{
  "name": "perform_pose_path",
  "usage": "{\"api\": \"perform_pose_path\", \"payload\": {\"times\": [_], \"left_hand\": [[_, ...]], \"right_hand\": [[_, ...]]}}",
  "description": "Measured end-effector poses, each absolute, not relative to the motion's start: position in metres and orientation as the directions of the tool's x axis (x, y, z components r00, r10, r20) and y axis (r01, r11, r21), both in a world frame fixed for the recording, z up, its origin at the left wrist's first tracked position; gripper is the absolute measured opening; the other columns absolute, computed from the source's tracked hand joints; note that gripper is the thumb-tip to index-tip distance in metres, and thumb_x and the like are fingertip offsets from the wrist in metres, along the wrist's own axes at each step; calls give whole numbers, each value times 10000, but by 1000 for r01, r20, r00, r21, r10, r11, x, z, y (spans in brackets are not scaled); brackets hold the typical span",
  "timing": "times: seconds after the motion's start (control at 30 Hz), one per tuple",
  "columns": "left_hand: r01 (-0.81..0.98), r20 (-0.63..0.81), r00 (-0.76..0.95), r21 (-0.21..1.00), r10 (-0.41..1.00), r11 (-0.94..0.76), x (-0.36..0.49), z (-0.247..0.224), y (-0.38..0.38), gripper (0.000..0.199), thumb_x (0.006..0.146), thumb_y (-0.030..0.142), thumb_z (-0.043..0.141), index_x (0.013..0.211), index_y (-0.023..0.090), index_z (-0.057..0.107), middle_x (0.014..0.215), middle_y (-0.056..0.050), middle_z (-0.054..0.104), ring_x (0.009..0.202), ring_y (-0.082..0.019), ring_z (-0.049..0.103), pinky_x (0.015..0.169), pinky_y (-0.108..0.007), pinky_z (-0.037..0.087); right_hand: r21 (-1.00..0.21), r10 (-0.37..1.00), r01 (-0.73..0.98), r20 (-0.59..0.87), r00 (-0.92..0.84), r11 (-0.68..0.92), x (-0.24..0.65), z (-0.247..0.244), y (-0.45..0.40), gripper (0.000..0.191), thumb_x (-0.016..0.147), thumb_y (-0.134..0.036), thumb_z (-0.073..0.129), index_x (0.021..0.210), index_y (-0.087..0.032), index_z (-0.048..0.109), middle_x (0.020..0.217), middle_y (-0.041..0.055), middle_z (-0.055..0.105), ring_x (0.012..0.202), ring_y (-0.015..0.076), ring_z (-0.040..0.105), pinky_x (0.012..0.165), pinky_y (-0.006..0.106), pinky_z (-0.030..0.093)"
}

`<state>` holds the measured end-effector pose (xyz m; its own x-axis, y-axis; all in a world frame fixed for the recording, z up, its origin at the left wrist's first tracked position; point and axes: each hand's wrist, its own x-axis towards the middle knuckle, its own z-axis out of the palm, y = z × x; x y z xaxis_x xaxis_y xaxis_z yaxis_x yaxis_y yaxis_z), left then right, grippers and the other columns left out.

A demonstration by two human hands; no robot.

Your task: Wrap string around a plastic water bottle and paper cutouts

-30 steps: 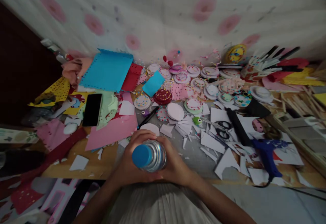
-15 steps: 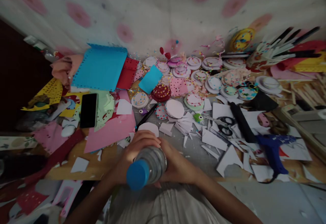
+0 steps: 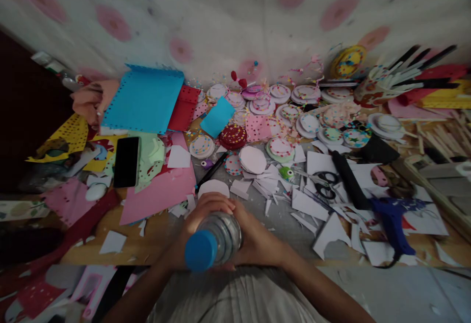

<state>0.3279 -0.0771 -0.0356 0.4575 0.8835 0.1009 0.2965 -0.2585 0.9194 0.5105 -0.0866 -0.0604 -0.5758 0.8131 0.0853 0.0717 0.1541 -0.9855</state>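
Bottle point(image 3: 227, 237) and blue cap point(image 3: 200, 250) are there in front of the person's shirt point(image 3: 235, 296), at the near edge of the table point(image 3: 86, 249). The left hand point(image 3: 196, 222) and right hand point(image 3: 255, 237) are curled round it from either side, fingers bent to its width, meeting on the far side. It's clear plastic with the cap on, but I can't tell whether there's liquid inside; the hands hide most of its lower part.

Toward the back right, a patterned cup point(image 3: 370, 92) is crammed with white sticks and black-ended ones, leaning out over its rim. Nearer, a tray point(image 3: 415, 173) runs off the right-hand side, and its contents are hard to make out.

The fingers cover part of a white disc point(image 3: 214, 186). Scissors point(image 3: 326, 184) lie among paper scraps. At the far left, something dark point(image 3: 29, 244) is cut off and too murky to name, and the things below the table are in shadow.
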Motion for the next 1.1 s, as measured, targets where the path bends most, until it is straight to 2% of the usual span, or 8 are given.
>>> {"api": "perform_pose_path", "payload": {"times": [0.1,0.23,0.4,0.5,0.67,0.83,1.0,1.1], "left_hand": [[211,201,466,920,861,-329,329,-30,-78,773,499,508,853,1175,335,519,1143,-66,552,1125,-342,509,1020,-534,405],[203,228,467,913,854,-355,331,-19,-81,800,504,484,865,1194,330,490,1143,-63,522,1123,-322,493,1006,-494,408],[244,256,489,877,834,-413,331,-1,-86,839,489,503,877,1212,300,504,1207,-78,491,1140,-309,471,1003,-455,395],[205,290,481,881,827,-428,331,6,-85,809,514,510,867,1207,271,525,1205,-88,510,1139,-301,472,997,-440,390],[120,342,523,877,781,-464,335,9,-73,755,532,487,866,1175,251,549,1109,-74,577,1072,-277,518,981,-427,404],[96,357,597,857,718,-506,342,9,-63,726,541,440,874,1169,269,552,1054,-65,627,1046,-280,550,964,-443,430],[51,345,668,863,660,-502,344,10,-55,733,503,363,898,1152,261,572,1035,-62,663,1079,-290,544,995,-442,425],[63,287,714,881,638,-468,344,16,-50,657,511,357,891,1094,245,610,1020,-66,682,1084,-298,551,1006,-450,423]], "right_hand": [[-985,823,84,79,-562,152,513,-57,-87,919,582,-400,871,1319,-211,356,1289,133,491,1217,301,477,1009,415,405],[-967,821,101,142,-553,235,517,-48,-90,961,563,-371,890,1346,-223,352,1265,118,521,1182,300,501,1004,401,397],[-944,827,105,216,-518,312,523,-30,-93,904,656,-410,836,1382,-256,320,1284,109,523,1178,291,509,988,389,396],[-943,822,116,208,-530,313,526,-20,-91,892,659,-469,826,1372,-255,335,1249,95,538,1153,281,516,962,375,404],[-935,775,162,157,-612,317,532,-15,-83,812,636,-421,841,1303,-215,425,1190,88,552,1100,265,530,933,369,422],[-950,739,149,108,-665,273,537,-12,-72,878,593,-395,870,1340,-193,454,1254,101,552,1152,274,521,978,382,418],[-962,652,-51,220,-725,268,534,-8,-52,739,582,-328,865,1244,-212,557,1222,43,597,1118,224,559,976,318,441],[-972,590,-65,190,-785,226,535,-11,-43,574,573,-301,863,1093,-207,640,1086,10,651,1013,192,604,907,277,483]]}}
